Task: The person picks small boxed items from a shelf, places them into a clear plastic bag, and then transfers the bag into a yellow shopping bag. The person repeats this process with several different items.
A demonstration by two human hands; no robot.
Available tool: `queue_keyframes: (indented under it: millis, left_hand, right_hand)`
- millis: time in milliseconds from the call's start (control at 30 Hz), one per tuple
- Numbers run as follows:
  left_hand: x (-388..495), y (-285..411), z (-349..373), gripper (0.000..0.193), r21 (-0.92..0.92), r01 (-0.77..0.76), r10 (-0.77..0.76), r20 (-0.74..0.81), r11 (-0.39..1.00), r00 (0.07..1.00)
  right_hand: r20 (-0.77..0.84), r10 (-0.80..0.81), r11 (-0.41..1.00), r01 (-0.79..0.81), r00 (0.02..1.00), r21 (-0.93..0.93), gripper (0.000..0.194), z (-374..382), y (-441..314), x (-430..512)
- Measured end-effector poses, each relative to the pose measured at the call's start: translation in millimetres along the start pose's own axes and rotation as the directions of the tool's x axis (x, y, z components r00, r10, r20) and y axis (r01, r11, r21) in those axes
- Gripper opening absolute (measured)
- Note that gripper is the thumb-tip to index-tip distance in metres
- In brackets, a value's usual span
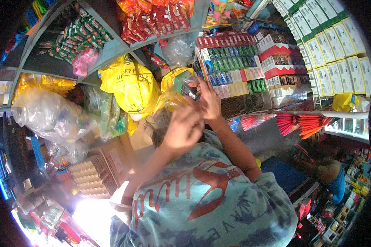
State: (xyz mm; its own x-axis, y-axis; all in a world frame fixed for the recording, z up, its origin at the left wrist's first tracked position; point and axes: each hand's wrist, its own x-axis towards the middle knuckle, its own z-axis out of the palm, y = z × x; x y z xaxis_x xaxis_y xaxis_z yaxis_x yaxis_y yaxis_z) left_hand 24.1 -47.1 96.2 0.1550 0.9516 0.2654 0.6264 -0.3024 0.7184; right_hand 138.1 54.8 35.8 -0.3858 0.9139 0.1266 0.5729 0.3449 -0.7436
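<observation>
My right hand [211,100] is raised before my chest, its fingers around a small clear plastic packet [188,84] with dark and coloured contents. What exactly is inside cannot be made out. Motion blurs my left hand [184,128], which is close against the right one, just below the packet. Its fingers look bent, but whether they grip anything is unclear. Behind the packet hangs a yellow printed bag [170,77], partly covered. To the left of it bulges a larger yellow plastic bag [130,86] bearing writing.
Shelves hold hanging green sachets [80,35], red sachets [156,20] and stacked small cartons [228,58]. White-and-yellow boxes [330,43] line the upper right. At left are a clear bag [49,114] and egg trays [89,177]. Another person [327,173] is at lower right.
</observation>
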Motion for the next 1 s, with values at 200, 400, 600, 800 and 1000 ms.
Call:
queue_keyframes:
  millis: [200, 400, 600, 800, 1000]
  left_hand:
    - [6.1, -42.7, 6.2, 0.053, -0.029, 0.329, -0.301, -0.481, 0.944, 0.823]
    - [5.5, -64.8, -28.6, 0.053, -0.892, 0.275, -0.582, 0.016, 0.359, 0.813]
    - [2.0, -64.3, -21.6, 0.034, -0.783, 0.394, -0.584, 0.049, 0.481, 0.810]
    - [-6.9, -78.5, -15.1, 0.010, -0.871, 0.383, -0.626, 0.118, 0.307, 0.771]
    - [-4.5, -53.3, 3.3, 0.036, -0.994, 0.102, -0.650, 0.099, -0.032, 0.754]
  right_hand:
    - [0.143, -0.095, 0.994, 0.088, 0.985, 0.057, 0.069, -18.3, -20.9, -12.6]
    - [0.367, -0.179, 0.820, -0.068, 0.913, 0.568, 0.067, -41.6, -17.1, -18.9]
    - [0.452, -0.219, 0.804, -0.102, 0.864, 0.586, 0.068, -49.4, -19.3, -24.1]
    - [0.508, -0.260, 0.892, 0.002, 0.821, 0.453, 0.074, -54.3, -34.0, -36.3]
    - [0.328, -0.202, 0.485, -0.197, 0.923, 0.852, 0.078, -42.0, -23.7, -36.7]
